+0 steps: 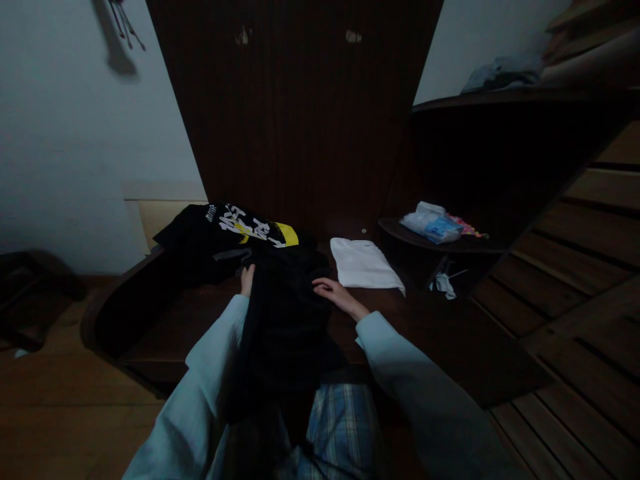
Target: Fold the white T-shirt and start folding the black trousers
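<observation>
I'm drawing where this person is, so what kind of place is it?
Probably a room in a home, maybe a bedroom. A folded white garment lies beside black clothes on a dark wooden bench, and a small shelf holds a plastic packet.

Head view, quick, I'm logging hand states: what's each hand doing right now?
Left hand: at the black cloth; fingers mostly hidden, so its grip cannot be told.
Right hand: open, fingers loosely extended by the cloth; no hold visible.
</observation>
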### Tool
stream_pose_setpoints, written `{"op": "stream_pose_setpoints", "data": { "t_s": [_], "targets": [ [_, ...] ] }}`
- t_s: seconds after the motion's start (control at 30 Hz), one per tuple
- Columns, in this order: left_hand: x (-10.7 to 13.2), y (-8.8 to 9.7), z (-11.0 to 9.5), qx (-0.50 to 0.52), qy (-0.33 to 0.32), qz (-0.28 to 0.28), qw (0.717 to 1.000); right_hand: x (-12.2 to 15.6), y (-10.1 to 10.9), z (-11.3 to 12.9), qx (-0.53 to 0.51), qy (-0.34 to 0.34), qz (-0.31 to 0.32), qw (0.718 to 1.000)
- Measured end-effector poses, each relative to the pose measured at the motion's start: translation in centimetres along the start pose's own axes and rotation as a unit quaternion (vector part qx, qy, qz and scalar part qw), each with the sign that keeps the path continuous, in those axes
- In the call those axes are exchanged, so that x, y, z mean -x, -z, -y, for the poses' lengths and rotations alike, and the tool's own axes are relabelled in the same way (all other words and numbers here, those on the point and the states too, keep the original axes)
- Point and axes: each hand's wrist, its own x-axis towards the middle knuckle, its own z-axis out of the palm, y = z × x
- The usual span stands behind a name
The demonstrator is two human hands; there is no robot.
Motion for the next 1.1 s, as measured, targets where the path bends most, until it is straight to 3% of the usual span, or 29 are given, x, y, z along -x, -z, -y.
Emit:
{"op": "stream_pose_setpoints", "data": {
  "t_s": [0.17, 0.27, 0.4, 0.53, 0.67, 0.73, 0.83, 0.9, 0.97, 1.1],
  "targets": [
    [0.2, -0.9, -0.1, -0.057, 0.004, -0.023, 0.998, 0.0, 0.0, 0.0, 0.034, 0.013, 0.046, 0.998],
    [1.2, -0.7, -1.0, -0.138, -0.067, -0.020, 0.988, -0.1, 0.1, 0.1, 0.063, 0.028, 0.025, 0.997],
    [2.2, -0.4, -2.8, -0.299, -0.182, 0.067, 0.934, -0.1, 0.6, 0.7, 0.102, 0.054, -0.101, 0.988],
    [3.4, -1.0, -4.5, -0.440, -0.173, 0.189, 0.861, -0.1, 1.1, 1.1, 0.104, 0.103, -0.261, 0.954],
    [7.5, -0.6, -6.9, -0.510, -0.206, 0.211, 0.808, -0.1, 1.4, 0.6, 0.117, 0.077, -0.345, 0.928],
    [10.4, 0.3, -8.7, -0.507, -0.207, 0.289, 0.785, -0.1, 1.3, 0.3, 0.145, 0.043, -0.343, 0.927],
    [13.5, 2.0, -11.8, -0.429, -0.186, 0.495, 0.733, 0.0, 0.8, 0.2, 0.210, 0.020, -0.277, 0.937],
    [13.8, 2.7, -13.4, -0.333, -0.167, 0.621, 0.690, 0.2, 0.3, 0.2, 0.246, 0.017, -0.216, 0.945],
    [12.6, 2.6, -13.9, -0.278, -0.177, 0.636, 0.698, 0.3, 0.0, 0.4, 0.263, 0.019, -0.169, 0.950],
    [7.6, 0.9, -10.7, -0.300, -0.236, 0.438, 0.814, 0.4, -0.1, 0.6, 0.274, 0.026, -0.123, 0.954]
  ]
}}
